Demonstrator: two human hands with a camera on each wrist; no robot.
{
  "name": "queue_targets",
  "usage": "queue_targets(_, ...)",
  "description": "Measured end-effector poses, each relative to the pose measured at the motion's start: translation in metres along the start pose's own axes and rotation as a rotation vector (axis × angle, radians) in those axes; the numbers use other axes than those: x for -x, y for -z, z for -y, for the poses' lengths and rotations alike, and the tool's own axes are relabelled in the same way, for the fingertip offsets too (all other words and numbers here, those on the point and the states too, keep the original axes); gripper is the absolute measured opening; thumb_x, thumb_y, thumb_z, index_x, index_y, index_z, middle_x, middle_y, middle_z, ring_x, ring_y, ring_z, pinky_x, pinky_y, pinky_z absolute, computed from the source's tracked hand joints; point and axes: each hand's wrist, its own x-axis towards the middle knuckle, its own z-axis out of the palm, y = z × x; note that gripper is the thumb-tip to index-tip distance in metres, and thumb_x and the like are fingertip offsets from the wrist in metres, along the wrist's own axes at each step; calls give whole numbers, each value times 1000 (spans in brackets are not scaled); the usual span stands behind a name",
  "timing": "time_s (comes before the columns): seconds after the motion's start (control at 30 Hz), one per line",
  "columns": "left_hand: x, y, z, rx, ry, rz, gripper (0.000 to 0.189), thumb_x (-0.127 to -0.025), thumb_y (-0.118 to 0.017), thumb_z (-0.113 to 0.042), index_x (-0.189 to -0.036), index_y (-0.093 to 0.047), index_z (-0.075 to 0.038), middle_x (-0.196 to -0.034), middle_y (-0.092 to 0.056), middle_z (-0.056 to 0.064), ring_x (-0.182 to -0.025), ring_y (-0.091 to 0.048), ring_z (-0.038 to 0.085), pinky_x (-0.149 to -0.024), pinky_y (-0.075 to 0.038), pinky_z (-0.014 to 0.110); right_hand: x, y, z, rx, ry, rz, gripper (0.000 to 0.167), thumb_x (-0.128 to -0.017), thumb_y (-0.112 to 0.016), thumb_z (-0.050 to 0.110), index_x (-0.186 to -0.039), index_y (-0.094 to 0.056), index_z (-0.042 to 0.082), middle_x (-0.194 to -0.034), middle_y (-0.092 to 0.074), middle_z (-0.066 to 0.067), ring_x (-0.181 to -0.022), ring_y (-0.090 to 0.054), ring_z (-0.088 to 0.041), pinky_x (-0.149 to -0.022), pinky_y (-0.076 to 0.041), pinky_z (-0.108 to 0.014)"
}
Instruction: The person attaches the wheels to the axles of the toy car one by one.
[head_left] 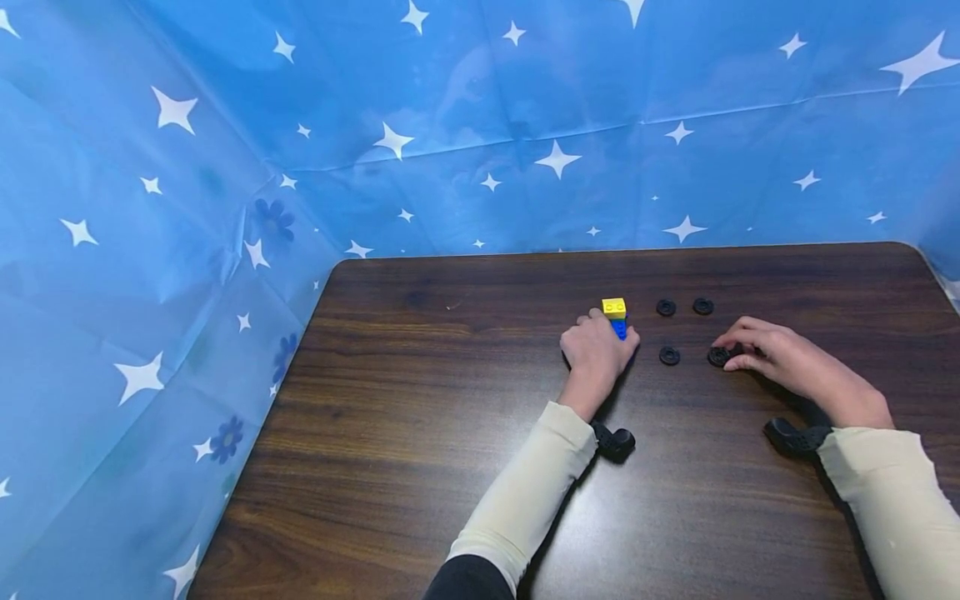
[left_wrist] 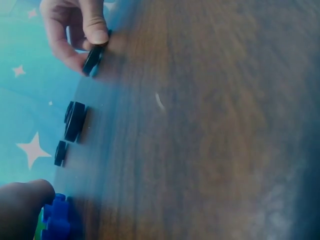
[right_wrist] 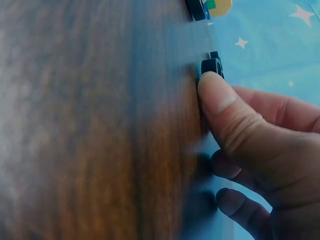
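My left hand (head_left: 596,348) grips a small stack of toy building bricks, with a yellow brick (head_left: 613,307) at its far end and a blue brick (left_wrist: 57,217) nearer the thumb. A bit of green shows beside the blue in the left wrist view; the fingers hide the rest. Over to the right, my right hand (head_left: 795,362) pinches a black toy tire (head_left: 717,357) between thumb and fingers, at the tabletop. Between the hands lies another tire (head_left: 670,357). Two more, a tire (head_left: 666,307) and a tire (head_left: 702,306), lie farther back.
The dark wooden table (head_left: 375,417) has rounded back corners. Behind it and along its left side hangs a blue cloth (head_left: 465,100) with white stars. Black wrist straps (head_left: 615,443) sit on both sleeves.
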Motion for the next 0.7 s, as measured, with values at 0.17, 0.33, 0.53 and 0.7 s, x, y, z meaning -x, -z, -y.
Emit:
queue_targets(0.17, 0, -2, 1, 17, -5, -27, 57, -94, -52, -72, -110, -66, -19, -86, -70, -3, -66, -68, 17, -53, -51, 32, 1, -1, 3, -18, -29, -16, 24, -92, -79, 11, -115, -75, 7, -104, -65, -2, -76, -46, 1, -62, -41, -26)
queue_targets(0.33, -1, -5, 2, 33, -16, -47, 55, -95, -52, -70, -110, -66, -19, -86, -70, -3, -68, -69, 17, -54, -52, 32, 0, -4, 7, -24, -56, -47, 24, -94, -77, 14, -117, -75, 8, -107, -66, -4, -81, -51, -2, -64, -45, -28)
queue_targets(0.53, -1, -8, 5, 51, -27, -74, 52, -95, -53, -68, -106, -65, -18, -82, -69, -3, -65, -67, 17, -53, -51, 31, -4, -10, 11, -62, -93, -97, 24, -97, -75, 18, -119, -74, 10, -110, -68, -5, -82, -52, -3, -65, -45, -28)
queue_targets(0.7, 3, -10, 7, 80, -27, -103, 51, -94, -54, -67, -106, -66, -18, -83, -70, -3, -66, -68, 17, -54, -52, 31, -5, -16, 14, -87, -122, -112, 26, -98, -74, 22, -122, -73, 11, -110, -66, -4, -82, -52, -2, -67, -46, -29)
